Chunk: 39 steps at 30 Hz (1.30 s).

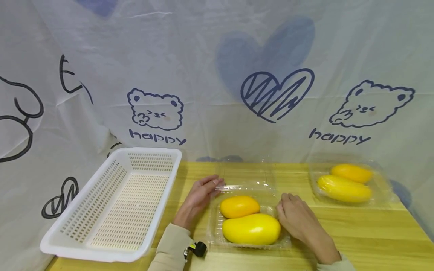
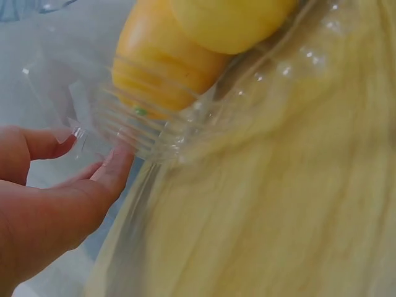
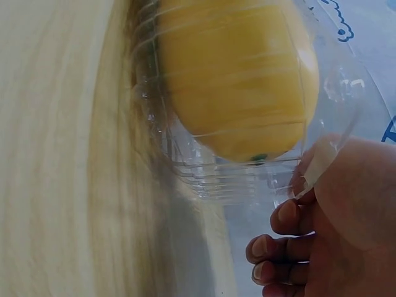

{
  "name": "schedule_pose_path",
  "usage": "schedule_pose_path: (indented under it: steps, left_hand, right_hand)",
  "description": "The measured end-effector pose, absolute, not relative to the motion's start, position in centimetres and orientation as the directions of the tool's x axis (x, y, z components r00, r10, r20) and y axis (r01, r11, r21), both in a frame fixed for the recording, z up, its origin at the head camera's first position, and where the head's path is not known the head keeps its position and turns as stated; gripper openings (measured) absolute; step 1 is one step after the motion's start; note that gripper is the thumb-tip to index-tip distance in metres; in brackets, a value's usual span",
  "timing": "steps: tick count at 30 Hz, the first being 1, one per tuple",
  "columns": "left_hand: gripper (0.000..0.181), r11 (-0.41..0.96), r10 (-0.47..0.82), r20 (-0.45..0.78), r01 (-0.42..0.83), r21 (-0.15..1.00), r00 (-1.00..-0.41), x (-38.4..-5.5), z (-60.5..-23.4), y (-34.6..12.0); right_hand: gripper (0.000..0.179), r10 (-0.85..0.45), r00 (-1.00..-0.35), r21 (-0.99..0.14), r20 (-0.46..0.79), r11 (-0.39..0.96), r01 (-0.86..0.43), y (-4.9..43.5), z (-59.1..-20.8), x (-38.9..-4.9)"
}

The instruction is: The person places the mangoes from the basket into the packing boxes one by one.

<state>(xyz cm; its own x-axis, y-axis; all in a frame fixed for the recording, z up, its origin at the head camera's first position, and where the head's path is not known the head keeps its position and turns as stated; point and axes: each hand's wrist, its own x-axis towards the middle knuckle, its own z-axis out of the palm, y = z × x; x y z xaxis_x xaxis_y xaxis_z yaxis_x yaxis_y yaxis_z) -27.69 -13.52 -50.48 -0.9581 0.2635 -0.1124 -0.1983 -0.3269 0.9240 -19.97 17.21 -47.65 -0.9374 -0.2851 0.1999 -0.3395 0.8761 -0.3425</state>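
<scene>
A clear plastic clamshell box (image 1: 249, 246) lies on the table with its lid (image 1: 245, 175) folded back toward the curtain. Inside are an orange-yellow mango (image 1: 239, 206) and a larger yellow mango (image 1: 251, 229), side by side. My left hand (image 1: 200, 194) pinches the box's left edge near the hinge, thumb on one side and fingers on the other in the left wrist view. On the opposite side, my right hand (image 1: 298, 218) pinches the right rim. Its other fingers (image 3: 278, 247) curl below the plastic in the right wrist view.
A white slotted plastic basket (image 1: 156, 222) stands at the left with nothing in it. At the back right sits another clear box (image 1: 381, 188) holding two yellow mangoes (image 1: 344, 189). A printed curtain (image 1: 210, 75) hangs behind the wooden table (image 1: 379, 233).
</scene>
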Motion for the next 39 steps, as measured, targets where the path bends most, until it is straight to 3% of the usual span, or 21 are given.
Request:
schedule_pose_path:
  steps: [10, 23, 39]
  left_hand:
    - [0.048, -0.366, 0.176, -0.089, -0.149, 0.919, -0.98, -28.0, -50.0, -13.1]
    - [0.046, -0.313, 0.171, 0.027, -0.028, 0.949, -0.985, -27.2, -47.6, -13.2]
    - [0.031, -0.089, 0.066, 0.227, 0.22, 0.971, -0.972, -26.3, -44.8, -12.7]
  right_hand:
    - [0.025, -0.28, -0.941, -0.377, 0.191, 0.864, -0.334, 17.2, -47.5, -19.9]
    - [0.027, -0.256, -0.954, -0.48, 0.155, 0.825, -0.299, 17.1, -47.6, -20.2]
    - [0.027, -0.244, -0.952, -0.528, 0.185, 0.793, -0.306, 16.3, -48.4, -21.9]
